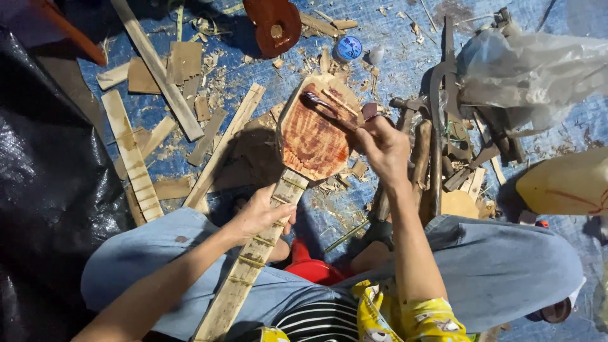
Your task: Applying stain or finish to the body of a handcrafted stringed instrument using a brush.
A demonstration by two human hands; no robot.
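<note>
Sat cross-legged on a blue tarp [405, 57] strewn with shavings and offcuts. Gripped the fretted neck [266, 253] of a small unfinished wooden instrument with the left hand [259, 215], fingers wrapped closed around it just below the body, apparently to keep the piece from turning. Laid that neck across the lap so that the eight-sided body [313, 130] rested face up on the tarp in front of the knees, well within reach. Pinched a brush [326, 104] in the right hand [383, 145], fingers closed on the handle, with the dark wet tip touching the upper left of the body. Showed reddish-brown stain over most of the face and bare pale wood along the rim, probably why the brush sat near the edge.

Kept a small round tin with a blue lid [348, 48] just beyond the body, near the brush. Left a second, darker red instrument [273, 24] further off at the top. Had loose wooden strips [130, 152] to the left, a heap of tools [430, 158] beside the right hand, a crumpled plastic bag [538, 69] above them and a yellow jug [567, 183] at the far right.
</note>
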